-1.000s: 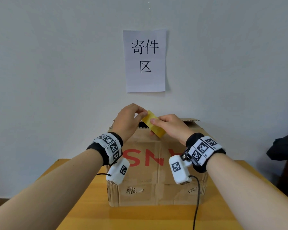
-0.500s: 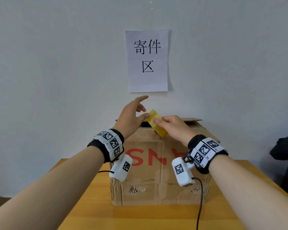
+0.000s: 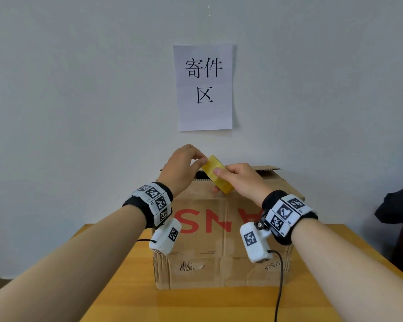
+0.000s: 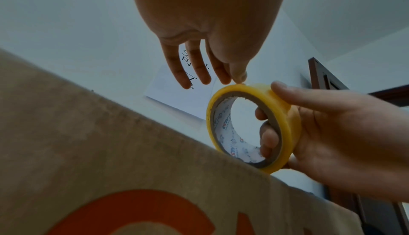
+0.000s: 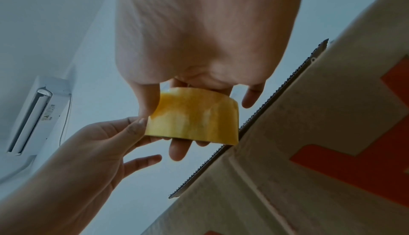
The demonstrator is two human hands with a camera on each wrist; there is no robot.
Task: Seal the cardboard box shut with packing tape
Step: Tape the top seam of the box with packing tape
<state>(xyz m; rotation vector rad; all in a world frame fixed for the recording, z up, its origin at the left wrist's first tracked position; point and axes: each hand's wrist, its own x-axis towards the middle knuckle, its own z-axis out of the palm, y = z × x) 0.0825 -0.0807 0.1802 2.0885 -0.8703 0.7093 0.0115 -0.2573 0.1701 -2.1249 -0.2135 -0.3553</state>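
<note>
On the near part of the wooden table (image 3: 130, 287) stands the cardboard box (image 3: 221, 256), its red lettering upside down to the wearer, and no tape shows on any face of it, so the sealing looks hardly begun. Above its near top edge the right hand (image 3: 239, 182) holds the roll of yellow packing tape (image 3: 216, 174), thumb on the outer face and fingers hooked through the core. The left hand (image 3: 180, 168) pinches at the roll's upper rim with thumb and forefinger, the other fingers loosely extended, probably hunting for the free end. What seems left is peeling a strip, laying it over the seam and cutting it. The left wrist view alone shows the roll's printed inner core and the right fingers (image 4: 268, 134) inside it; the right wrist view shows the corrugated flap edge (image 5: 274, 97). The head view alone shows a dark gap at the box top and, farther back, the paper sign (image 3: 205, 87) on the wall.
</note>
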